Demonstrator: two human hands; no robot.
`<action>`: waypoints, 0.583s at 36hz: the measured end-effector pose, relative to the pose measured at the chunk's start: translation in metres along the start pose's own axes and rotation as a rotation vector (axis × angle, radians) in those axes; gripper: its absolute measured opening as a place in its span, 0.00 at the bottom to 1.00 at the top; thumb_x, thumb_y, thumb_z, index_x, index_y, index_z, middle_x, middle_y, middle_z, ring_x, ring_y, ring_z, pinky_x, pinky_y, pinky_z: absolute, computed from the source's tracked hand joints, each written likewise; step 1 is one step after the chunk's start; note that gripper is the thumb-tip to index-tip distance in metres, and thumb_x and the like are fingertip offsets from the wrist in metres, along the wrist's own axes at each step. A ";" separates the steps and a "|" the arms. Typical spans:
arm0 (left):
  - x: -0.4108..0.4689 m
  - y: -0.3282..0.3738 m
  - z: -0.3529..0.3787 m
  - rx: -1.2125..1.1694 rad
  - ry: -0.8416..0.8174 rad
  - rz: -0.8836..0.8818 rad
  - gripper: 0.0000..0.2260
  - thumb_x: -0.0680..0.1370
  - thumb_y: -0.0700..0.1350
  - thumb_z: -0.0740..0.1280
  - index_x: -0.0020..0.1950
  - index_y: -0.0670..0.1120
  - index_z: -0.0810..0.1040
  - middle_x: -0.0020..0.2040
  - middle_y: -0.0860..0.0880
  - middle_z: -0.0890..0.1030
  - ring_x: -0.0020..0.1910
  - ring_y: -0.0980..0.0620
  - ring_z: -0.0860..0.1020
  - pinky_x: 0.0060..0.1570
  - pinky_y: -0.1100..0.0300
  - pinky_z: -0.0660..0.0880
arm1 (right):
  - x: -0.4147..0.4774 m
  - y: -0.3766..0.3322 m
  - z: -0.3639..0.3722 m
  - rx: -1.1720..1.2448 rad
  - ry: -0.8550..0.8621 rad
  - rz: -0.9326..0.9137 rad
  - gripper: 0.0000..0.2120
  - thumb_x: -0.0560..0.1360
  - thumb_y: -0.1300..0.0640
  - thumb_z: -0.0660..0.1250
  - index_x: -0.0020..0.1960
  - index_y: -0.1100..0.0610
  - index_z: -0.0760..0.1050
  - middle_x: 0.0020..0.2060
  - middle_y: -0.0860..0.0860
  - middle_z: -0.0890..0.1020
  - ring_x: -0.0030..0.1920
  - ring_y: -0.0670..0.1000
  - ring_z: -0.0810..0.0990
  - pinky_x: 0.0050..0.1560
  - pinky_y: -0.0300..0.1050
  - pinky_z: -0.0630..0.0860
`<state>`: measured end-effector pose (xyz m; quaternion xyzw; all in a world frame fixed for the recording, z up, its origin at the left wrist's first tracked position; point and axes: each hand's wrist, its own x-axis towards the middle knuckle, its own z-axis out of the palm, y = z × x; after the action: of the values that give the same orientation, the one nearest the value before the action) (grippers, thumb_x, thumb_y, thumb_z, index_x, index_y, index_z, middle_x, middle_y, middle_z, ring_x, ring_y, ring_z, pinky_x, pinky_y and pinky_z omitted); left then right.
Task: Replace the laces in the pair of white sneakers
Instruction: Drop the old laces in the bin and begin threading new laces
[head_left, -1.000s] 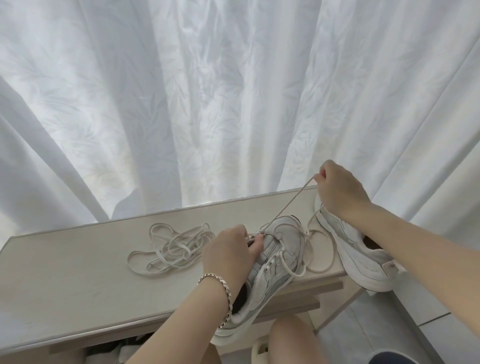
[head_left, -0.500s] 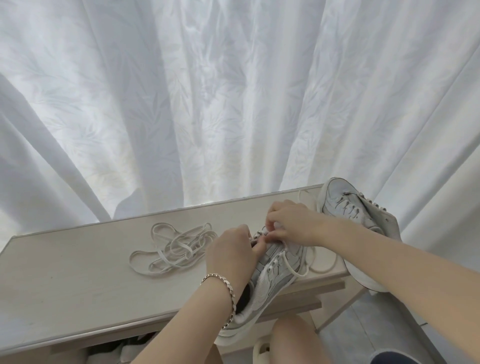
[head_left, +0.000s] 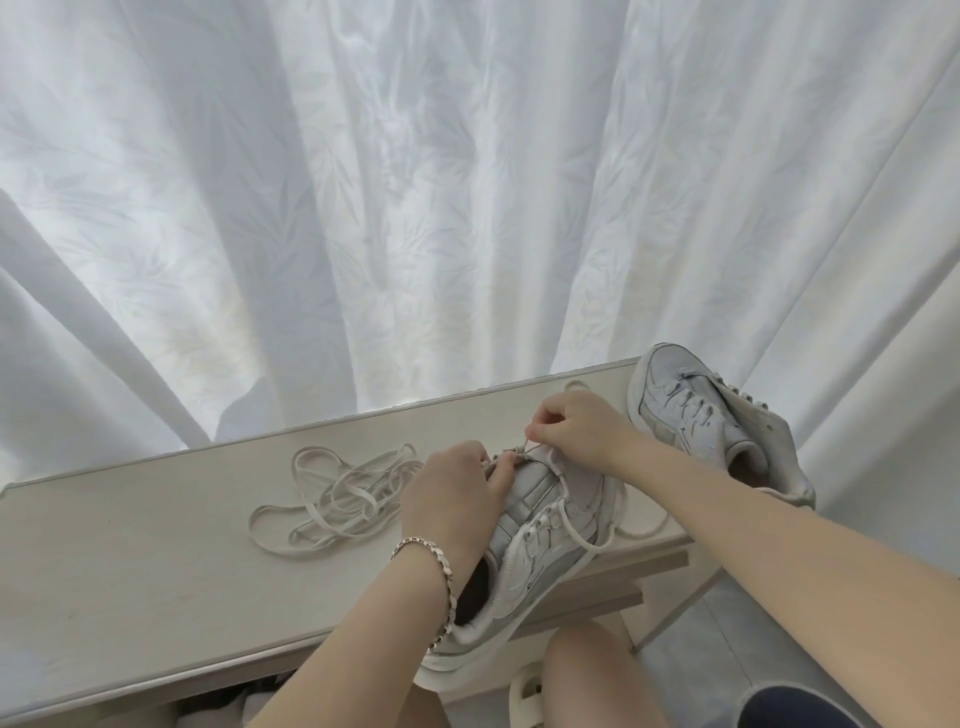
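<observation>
Logging the items as I see them through the head camera.

1. Right hand: thumb and forefinger pinch the thin end of a lace tightly. The other fingers are curled in.
2. Left hand: fingers are curled over the near sneaker, gripping it. The thumb tip presses at the eyelet row just below and left of the pinch.
3. Near sneaker: white, lying under both hands. Its toe end is beneath the pinch and its heel opening lies back by the left wrist, overhanging the front edge of the table. Slack loops of the lace trail away right of the pinch, passing beneath the right forearm.
4. Second sneaker: white, just beyond the right wrist and right of the pinch, at the table's far corner. I cannot tell whether it is laced.
5. Loose lace pile: pale flat cord in a heap on the table, just left of the left hand.
6. Bracelet: a silver chain on the left wrist.
7. Curtain: white with a leaf pattern, hanging behind everything.
</observation>
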<state>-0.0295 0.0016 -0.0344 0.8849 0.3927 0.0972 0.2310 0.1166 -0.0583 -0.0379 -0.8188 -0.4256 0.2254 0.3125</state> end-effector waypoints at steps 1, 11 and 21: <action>0.000 0.001 0.000 0.011 0.002 0.002 0.19 0.79 0.58 0.58 0.33 0.47 0.65 0.31 0.51 0.71 0.39 0.46 0.75 0.36 0.57 0.67 | -0.001 -0.002 0.002 -0.044 0.002 -0.019 0.07 0.75 0.58 0.66 0.41 0.61 0.76 0.32 0.45 0.72 0.36 0.46 0.70 0.38 0.38 0.66; -0.004 0.003 0.001 0.093 0.030 0.034 0.17 0.80 0.57 0.56 0.40 0.46 0.69 0.36 0.49 0.74 0.41 0.46 0.76 0.39 0.58 0.69 | -0.014 -0.014 0.004 -0.523 0.104 -0.181 0.15 0.81 0.50 0.53 0.41 0.57 0.71 0.44 0.53 0.76 0.54 0.54 0.69 0.50 0.46 0.63; -0.002 0.001 0.002 0.072 0.020 0.042 0.17 0.80 0.57 0.56 0.41 0.46 0.71 0.35 0.50 0.73 0.39 0.48 0.72 0.38 0.58 0.66 | -0.006 -0.008 0.019 -0.126 0.269 0.165 0.22 0.67 0.57 0.65 0.22 0.55 0.55 0.22 0.50 0.62 0.39 0.57 0.78 0.33 0.44 0.68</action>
<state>-0.0296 -0.0017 -0.0354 0.8996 0.3796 0.0966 0.1929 0.0964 -0.0538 -0.0451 -0.8916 -0.3248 0.1116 0.2950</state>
